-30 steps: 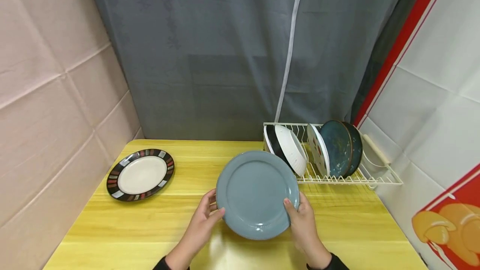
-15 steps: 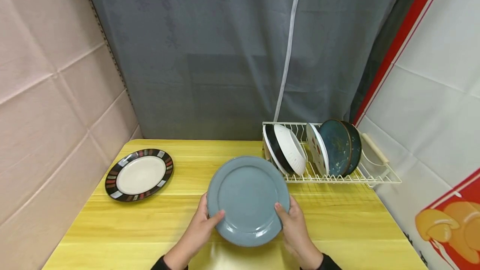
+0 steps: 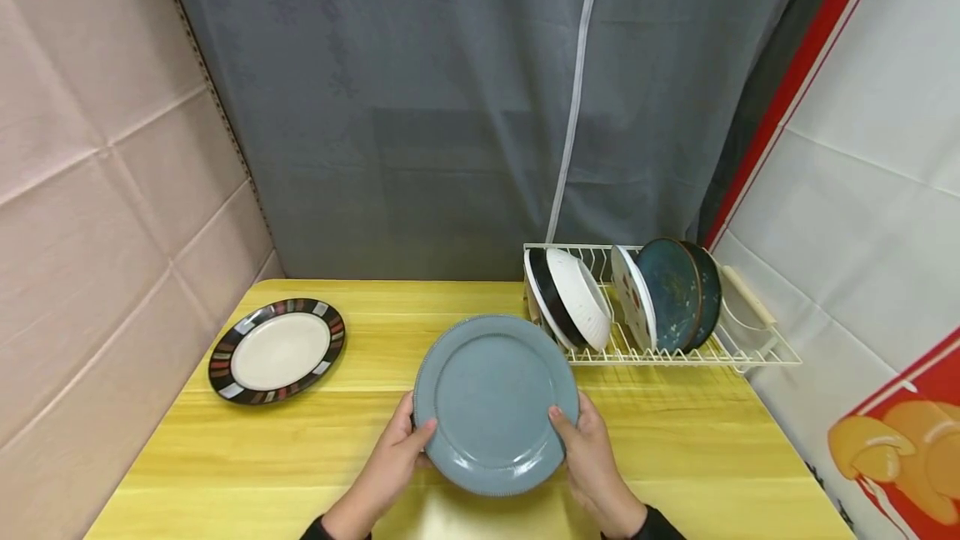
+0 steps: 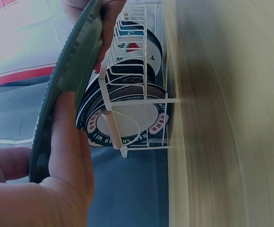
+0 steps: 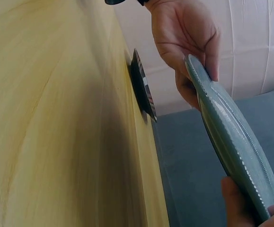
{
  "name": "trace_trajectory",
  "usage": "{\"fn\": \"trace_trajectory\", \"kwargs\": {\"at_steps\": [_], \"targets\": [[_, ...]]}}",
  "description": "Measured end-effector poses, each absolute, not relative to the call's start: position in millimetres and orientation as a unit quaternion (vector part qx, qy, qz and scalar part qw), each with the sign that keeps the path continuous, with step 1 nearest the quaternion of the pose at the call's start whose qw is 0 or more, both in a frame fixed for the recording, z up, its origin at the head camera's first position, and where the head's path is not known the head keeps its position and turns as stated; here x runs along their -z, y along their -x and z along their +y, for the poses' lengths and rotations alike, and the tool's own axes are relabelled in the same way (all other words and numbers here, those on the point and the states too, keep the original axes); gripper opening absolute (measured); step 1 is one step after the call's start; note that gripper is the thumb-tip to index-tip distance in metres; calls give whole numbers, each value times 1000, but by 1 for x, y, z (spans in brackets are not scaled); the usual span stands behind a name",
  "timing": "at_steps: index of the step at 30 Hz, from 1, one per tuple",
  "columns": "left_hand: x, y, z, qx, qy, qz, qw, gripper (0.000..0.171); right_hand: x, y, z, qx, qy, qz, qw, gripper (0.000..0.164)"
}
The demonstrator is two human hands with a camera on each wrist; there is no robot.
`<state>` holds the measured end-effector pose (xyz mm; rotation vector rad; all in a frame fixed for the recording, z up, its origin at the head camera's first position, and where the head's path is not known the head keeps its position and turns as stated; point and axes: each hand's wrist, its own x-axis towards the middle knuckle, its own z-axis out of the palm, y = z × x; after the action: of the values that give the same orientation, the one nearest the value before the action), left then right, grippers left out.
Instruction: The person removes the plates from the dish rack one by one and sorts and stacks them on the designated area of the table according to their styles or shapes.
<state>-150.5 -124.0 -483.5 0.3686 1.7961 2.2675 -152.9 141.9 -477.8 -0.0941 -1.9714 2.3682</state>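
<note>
Curtain (image 3: 450, 90): grey, hanging behind the table, a white strip running down it.
Table (image 3: 285, 457): yellow wood-grain top.
Dish rack (image 3: 660, 362): cream wire, at the table's far right, dishes leaning in it.
Blue-grey plate (image 3: 495, 402): in both hands, raised off the table, face tilted toward the head view, near the rack's left front.
Dark-rimmed plate (image 3: 277, 350): lying on the table's left side, well apart from the hands.
Black-and-white bowl (image 3: 585, 307): leaning at the rack's left end.
Dark blue dish (image 3: 669, 298): in the rack's right half, perhaps a bowl.
Left hand (image 3: 393, 444): clamped on the plate's left edge, thumb on top, fingers underneath.
Right hand (image 3: 592, 448): pinching the right edge likewise.
</note>
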Motion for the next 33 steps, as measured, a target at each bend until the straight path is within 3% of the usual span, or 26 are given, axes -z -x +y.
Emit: {"fn": "trace_trajectory", "kwargs": {"at_steps": [18,25,33], "targets": [[475,145,-125,-814,-42,574,81,56,465,160,156,-780,19,-623,-51,65],[477,146,-140,-828,-30,558,32,53,464,163,166,-780,25,-624,-34,53],[479,149,-164,-840,3,542,-29,52,460,167,174,-771,29,-636,-9,51]]}}
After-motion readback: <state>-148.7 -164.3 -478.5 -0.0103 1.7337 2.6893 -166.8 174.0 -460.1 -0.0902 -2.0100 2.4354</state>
